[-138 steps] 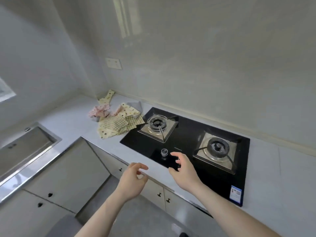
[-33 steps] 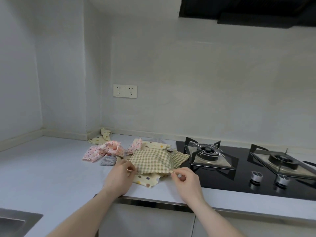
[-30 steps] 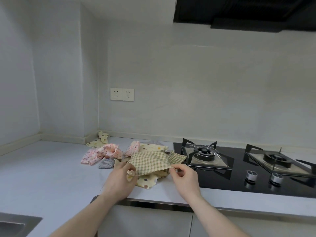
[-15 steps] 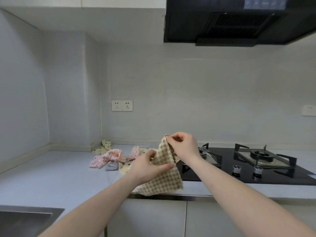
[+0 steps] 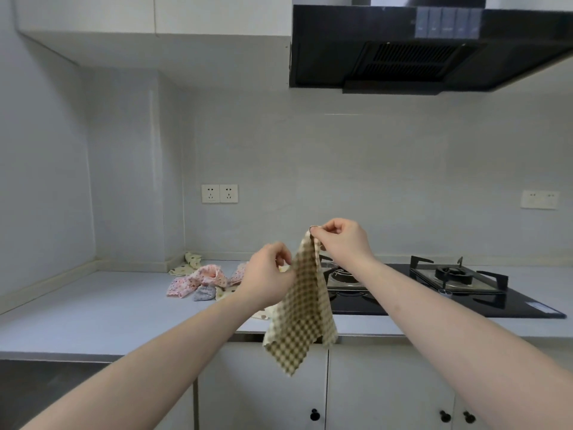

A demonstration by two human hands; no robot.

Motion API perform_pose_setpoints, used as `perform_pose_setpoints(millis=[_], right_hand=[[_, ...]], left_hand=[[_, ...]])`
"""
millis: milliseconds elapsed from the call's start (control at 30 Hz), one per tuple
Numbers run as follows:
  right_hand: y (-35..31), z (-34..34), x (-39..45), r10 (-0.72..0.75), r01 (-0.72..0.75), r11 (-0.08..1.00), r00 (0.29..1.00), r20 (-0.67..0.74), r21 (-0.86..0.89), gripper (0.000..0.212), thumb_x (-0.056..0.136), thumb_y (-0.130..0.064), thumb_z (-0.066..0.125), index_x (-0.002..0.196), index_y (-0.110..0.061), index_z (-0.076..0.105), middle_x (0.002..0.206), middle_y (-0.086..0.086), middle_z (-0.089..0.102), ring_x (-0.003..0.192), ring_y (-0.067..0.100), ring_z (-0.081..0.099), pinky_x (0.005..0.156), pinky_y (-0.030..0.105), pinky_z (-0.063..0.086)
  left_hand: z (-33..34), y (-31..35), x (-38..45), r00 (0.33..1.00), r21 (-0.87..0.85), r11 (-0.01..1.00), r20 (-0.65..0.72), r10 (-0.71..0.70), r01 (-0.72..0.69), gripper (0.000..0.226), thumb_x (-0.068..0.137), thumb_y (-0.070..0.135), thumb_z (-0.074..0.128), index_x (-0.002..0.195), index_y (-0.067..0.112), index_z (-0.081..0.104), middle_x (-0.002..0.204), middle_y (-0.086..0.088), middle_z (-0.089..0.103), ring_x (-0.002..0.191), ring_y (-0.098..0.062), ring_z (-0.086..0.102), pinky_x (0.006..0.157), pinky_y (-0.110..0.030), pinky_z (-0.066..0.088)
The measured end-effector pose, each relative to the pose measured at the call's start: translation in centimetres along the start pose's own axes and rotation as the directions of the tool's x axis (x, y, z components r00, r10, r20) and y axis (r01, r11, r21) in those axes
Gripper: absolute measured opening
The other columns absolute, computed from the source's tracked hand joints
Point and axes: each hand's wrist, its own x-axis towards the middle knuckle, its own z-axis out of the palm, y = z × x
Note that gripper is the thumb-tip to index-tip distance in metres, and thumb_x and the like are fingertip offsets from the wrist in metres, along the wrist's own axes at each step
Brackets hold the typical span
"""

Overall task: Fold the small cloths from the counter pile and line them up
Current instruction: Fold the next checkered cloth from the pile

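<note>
Olive-cream checked cloth (image 5: 302, 308); pink dotted cloth (image 5: 198, 278); grey cloth (image 5: 203, 293); black hob (image 5: 434, 301); black hood (image 5: 428, 48).

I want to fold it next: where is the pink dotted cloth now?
In the head view the pink dotted cloth lies on the counter, left of the left hand, beside the small grey cloth.

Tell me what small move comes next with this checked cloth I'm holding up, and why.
Probably slide the left hand along the edge to find the next corner. The checked cloth hangs limp from one corner pinched by the right hand, bunched rather than spread, so it likely needs opening flat before any fold.
</note>
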Motion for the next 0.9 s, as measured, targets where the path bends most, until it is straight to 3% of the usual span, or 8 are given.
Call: perform_pose_setpoints(millis=[67,200,333,500,567,633,767,900], right_hand=[[-0.3,-0.2,-0.2,-0.002,0.002,1.0,1.0,0.021,-0.012,0.024,0.082,-0.033,0.078,0.066,-0.019,0.066,0.059,-0.009,0.068,0.077,0.024,0.074,0.07,0.029,0.052],[-1.0,-0.3,-0.5,-0.029,0.03,0.999,0.998,0.052,-0.015,0.023,0.084,-0.032,0.077,0.07,-0.018,0.066,0.063,-0.007,0.067,0.081,0.026,0.074,0.064,0.027,0.049],[-1.3,0.2,-0.7,-0.025,0.025,1.0,0.996,0.09,-0.006,0.024,0.087,-0.033,0.075,0.072,-0.017,0.066,0.066,-0.004,0.07,0.08,0.025,0.074,0.063,0.029,0.051],[-1.5,0.3,-0.7,-0.006,-0.001,0.999,0.989,0.15,0.046,0.022,0.093,-0.03,0.073,0.079,-0.015,0.063,0.075,-0.001,0.074,0.061,0.003,0.071,0.048,0.021,0.048],[-1.3,0.1,-0.6,-0.011,0.002,0.999,0.987,0.16,0.054,0.022,0.094,-0.031,0.072,0.081,-0.015,0.063,0.077,-0.002,0.076,0.061,0.003,0.071,0.051,0.024,0.05],[-1.0,-0.1,-0.5,-0.017,0.008,0.999,0.984,0.176,0.05,0.021,0.095,-0.031,0.072,0.086,-0.014,0.064,0.076,-0.004,0.077,0.062,0.005,0.073,0.058,0.031,0.052],[-0.3,-0.3,-0.6,-0.026,0.017,0.999,0.981,0.19,0.049,0.019,0.094,-0.028,0.074,0.093,-0.011,0.067,0.074,0.001,0.076,0.06,0.011,0.07,0.067,0.04,0.06],[0.3,-0.1,-0.6,-0.024,0.017,0.999,0.987,0.157,0.043,0.017,0.09,-0.031,0.078,0.089,-0.016,0.071,0.079,0.004,0.077,0.072,0.019,0.073,0.076,0.042,0.061]], left_hand=[[-0.5,0.5,-0.6,0.996,-0.093,0.995,0.087,-0.022,0.031,0.011,0.087,0.023,0.07,0.092,0.026,0.061,0.09,0.011,0.061,0.071,-0.011,0.057,0.06,-0.026,0.045],[-0.7,0.4,-1.2,0.967,-0.066,0.993,0.242,-0.077,0.096,0.048,0.077,0.049,0.08,0.114,0.03,0.056,0.113,0.02,0.059,0.1,-0.005,0.062,0.079,-0.03,0.053],[-0.1,-0.6,-0.9,0.972,0.076,0.992,0.204,-0.113,0.1,0.049,0.083,0.045,0.075,0.122,0.025,0.054,0.121,0.011,0.058,0.107,-0.011,0.059,0.088,-0.036,0.055],[0.3,-0.6,-0.3,0.989,-0.053,0.989,0.058,-0.137,0.14,0.018,0.089,0.035,0.069,0.101,0.026,0.06,0.103,0.008,0.063,0.084,-0.014,0.061,0.074,-0.036,0.055],[0.1,-0.2,-0.1,0.99,-0.114,0.985,-0.035,-0.135,0.13,0.006,0.095,0.028,0.063,0.096,0.025,0.058,0.095,0.006,0.065,0.077,-0.018,0.062,0.068,-0.037,0.053],[-0.4,0.2,0.0,0.989,-0.178,0.974,-0.023,-0.145,0.139,0.002,0.099,0.024,0.059,0.098,0.022,0.058,0.085,0.003,0.072,0.071,-0.022,0.07,0.059,-0.033,0.053],[-0.8,1.6,-0.4,0.968,-0.182,0.963,0.191,-0.166,0.201,0.025,0.09,0.036,0.072,0.105,0.02,0.059,0.068,-0.001,0.076,0.052,-0.017,0.069,0.044,-0.021,0.045],[-0.2,1.5,-0.5,0.962,-0.012,0.981,0.2,-0.186,0.192,0.05,0.065,0.057,0.081,0.098,0.026,0.059,0.063,0.002,0.073,0.044,-0.008,0.06,0.046,-0.025,0.047]])
